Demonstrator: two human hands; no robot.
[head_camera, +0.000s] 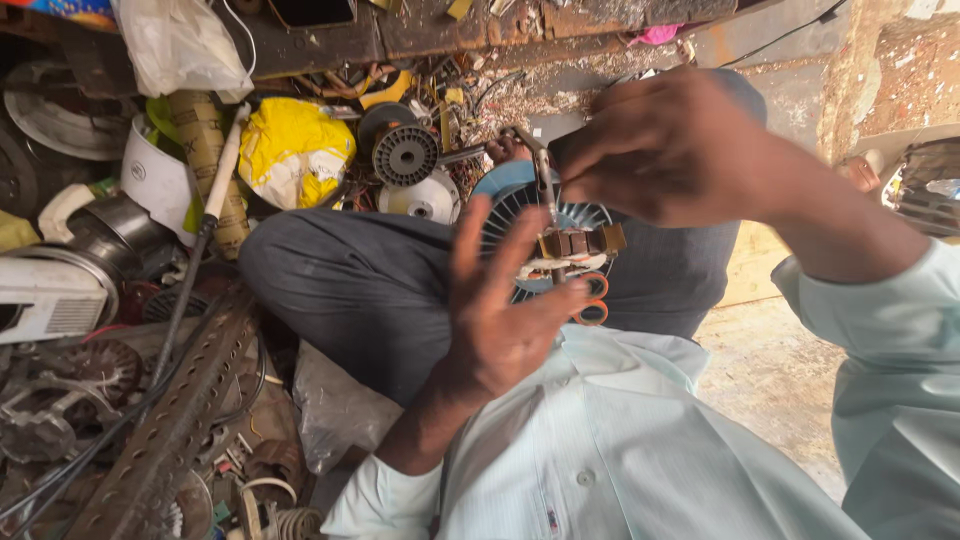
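My left hand (500, 300) cradles a round motor stator with a light-blue slotted housing (515, 200) and copper windings (580, 243), fingers spread against its near side. My right hand (660, 150) is above it, closed on a thin metal tool (543, 170) whose tip points down into the windings. Orange wire loops (593, 298) hang from the lower edge of the stator. The stator rests over my lap in dark trousers (380, 290).
A cluttered heap lies to the left: a perforated metal angle bar (170, 420), a black ribbed rotor (405, 155), a yellow bag (295, 150), a white tub (155, 180), coils and scrap parts. Bare dusty floor (770, 380) lies to the right.
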